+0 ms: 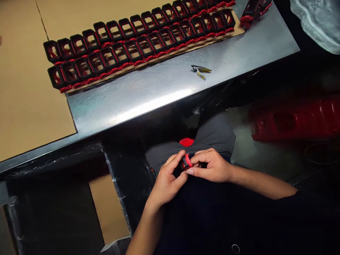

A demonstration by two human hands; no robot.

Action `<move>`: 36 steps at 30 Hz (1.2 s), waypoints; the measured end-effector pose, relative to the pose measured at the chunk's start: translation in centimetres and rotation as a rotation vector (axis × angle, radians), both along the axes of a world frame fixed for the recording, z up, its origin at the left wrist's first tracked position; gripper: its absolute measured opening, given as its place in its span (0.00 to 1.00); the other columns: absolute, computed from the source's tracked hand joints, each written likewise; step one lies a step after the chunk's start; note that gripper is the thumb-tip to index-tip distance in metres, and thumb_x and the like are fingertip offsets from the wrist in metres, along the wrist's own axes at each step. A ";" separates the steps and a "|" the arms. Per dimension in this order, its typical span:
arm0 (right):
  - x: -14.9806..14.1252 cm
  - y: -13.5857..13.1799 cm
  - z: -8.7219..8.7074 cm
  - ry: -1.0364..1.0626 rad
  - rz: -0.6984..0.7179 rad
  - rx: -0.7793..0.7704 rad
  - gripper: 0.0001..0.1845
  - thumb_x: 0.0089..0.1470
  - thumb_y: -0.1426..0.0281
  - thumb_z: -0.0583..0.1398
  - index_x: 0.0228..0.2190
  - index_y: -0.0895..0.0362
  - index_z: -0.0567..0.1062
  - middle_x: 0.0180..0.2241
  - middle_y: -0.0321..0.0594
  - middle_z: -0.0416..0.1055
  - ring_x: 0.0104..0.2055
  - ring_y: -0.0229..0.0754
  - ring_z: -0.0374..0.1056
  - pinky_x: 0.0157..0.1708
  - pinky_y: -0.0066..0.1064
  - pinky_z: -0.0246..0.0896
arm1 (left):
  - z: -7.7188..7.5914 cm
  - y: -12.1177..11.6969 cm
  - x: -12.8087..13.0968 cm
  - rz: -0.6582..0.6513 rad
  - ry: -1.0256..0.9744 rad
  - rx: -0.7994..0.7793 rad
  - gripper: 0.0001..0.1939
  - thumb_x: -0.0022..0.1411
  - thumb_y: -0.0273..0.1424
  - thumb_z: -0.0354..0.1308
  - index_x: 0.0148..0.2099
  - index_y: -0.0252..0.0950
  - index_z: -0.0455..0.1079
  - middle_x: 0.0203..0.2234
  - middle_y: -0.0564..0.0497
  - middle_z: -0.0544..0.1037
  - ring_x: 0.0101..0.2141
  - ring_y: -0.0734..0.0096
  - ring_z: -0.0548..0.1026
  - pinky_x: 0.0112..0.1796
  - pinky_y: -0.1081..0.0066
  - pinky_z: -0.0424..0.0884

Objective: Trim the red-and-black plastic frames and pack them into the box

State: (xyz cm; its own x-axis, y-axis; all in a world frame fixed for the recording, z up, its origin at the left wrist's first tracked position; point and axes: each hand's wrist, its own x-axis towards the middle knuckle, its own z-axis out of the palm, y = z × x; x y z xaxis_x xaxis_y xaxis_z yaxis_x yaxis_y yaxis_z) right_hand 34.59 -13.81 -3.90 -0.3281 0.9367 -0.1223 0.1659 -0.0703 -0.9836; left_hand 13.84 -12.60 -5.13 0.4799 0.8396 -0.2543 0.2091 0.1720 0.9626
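Over my lap, a small black and red plastic part (186,162) is held between both hands. My left hand (170,177) pinches it from the left with thumb and fingers. From the right, my right hand (211,165) grips its red side with thumb and fingertips. The fingers cover part of it. On the bench beyond, similar black and red plastic frames (136,51) stand in two long rows. A nail clipper (201,70) with its lever swung out lies on the metal bench top, out of reach of both hands at this moment.
The metal bench top (127,106) has its front edge ahead of my knees. Brown cardboard (32,109) covers its left part. More black and red parts (255,12) lie at the far right end. A red plastic stool or bin (297,118) stands right; clear plastic wrap (318,21) lies upper right.
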 end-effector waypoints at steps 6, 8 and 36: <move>-0.1 0.1 -0.4 -0.104 0.005 0.400 0.06 0.61 0.71 0.63 0.33 0.57 0.82 0.23 0.39 0.77 0.25 0.38 0.70 0.29 0.30 0.66 | 1.1 -0.8 -0.1 0.106 -0.021 -0.202 0.40 0.56 0.33 0.66 0.69 0.41 0.60 0.63 0.41 0.69 0.60 0.49 0.70 0.54 0.57 0.73; -0.1 0.1 -0.5 -0.103 0.014 0.446 0.06 0.61 0.72 0.62 0.35 0.57 0.82 0.25 0.40 0.78 0.27 0.40 0.73 0.30 0.31 0.69 | 1.6 -1.0 0.3 0.157 -0.003 -0.267 0.43 0.52 0.39 0.70 0.68 0.38 0.62 0.60 0.39 0.71 0.56 0.47 0.73 0.51 0.57 0.75; 0.2 0.4 0.6 0.294 -0.068 -0.344 0.15 0.58 0.63 0.65 0.43 0.59 0.79 0.33 0.41 0.80 0.34 0.39 0.76 0.36 0.29 0.70 | -0.4 -2.4 1.6 0.173 0.245 0.648 0.48 0.62 0.27 0.64 0.75 0.38 0.39 0.57 0.35 0.70 0.57 0.56 0.72 0.53 0.53 0.76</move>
State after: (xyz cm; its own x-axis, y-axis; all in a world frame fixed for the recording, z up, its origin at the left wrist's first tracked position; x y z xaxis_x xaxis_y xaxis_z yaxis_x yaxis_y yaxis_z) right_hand 34.78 -13.42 -3.28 -0.3347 0.8786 -0.3405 -0.1333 -0.4019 -0.9059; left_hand 15.45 -14.99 -5.52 0.3189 0.9175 0.2377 0.4543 -0.3681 0.8113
